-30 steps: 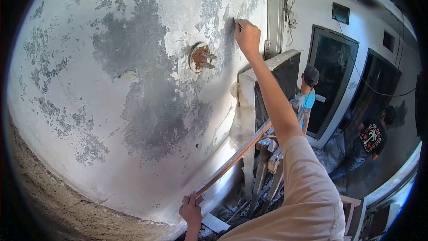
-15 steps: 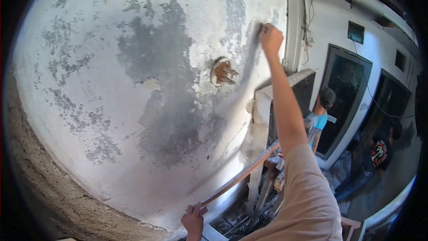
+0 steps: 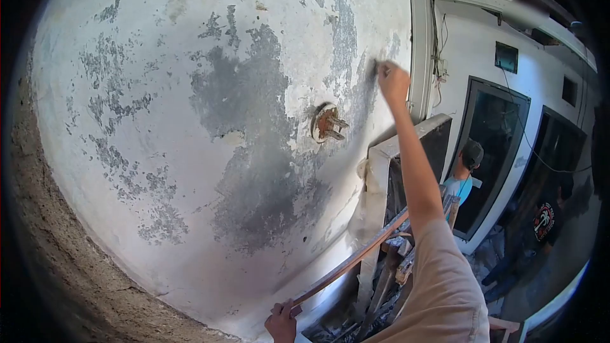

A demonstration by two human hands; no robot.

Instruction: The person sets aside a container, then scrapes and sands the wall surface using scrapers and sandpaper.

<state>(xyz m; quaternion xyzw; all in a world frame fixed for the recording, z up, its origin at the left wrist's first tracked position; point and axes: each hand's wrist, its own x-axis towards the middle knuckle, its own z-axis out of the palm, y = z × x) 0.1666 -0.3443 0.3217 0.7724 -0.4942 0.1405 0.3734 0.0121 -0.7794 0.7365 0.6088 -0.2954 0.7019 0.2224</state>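
My right hand [image 3: 394, 84] reaches up at arm's length to the wall's right side. Its fingers are closed and pinch something small and dark against the wall, mostly hidden by the hand. The white painted wall [image 3: 152, 171] has peeled, leaving grey patches [image 3: 254, 178]. Left of and below my right hand, a round rusty metal fixture [image 3: 327, 124] with two prongs sticks out of the wall. Low in the view, my left hand [image 3: 281, 324] is closed around the near end of a long wooden bar [image 3: 356, 257], which slants up to the right.
A rough ledge [image 3: 70, 241] runs along the wall's lower left edge. Piled timber and debris [image 3: 387, 279] lie below my right arm, beside a pale slab [image 3: 413, 136]. A person in a cap [image 3: 470, 155] and another in a dark shirt [image 3: 543, 222] are near the dark-framed doors [image 3: 492, 152].
My right hand has slid a little downward along the wall. The whole view has shifted slightly, so the wall sits lower and further right. My left hand stays at the bar's end.
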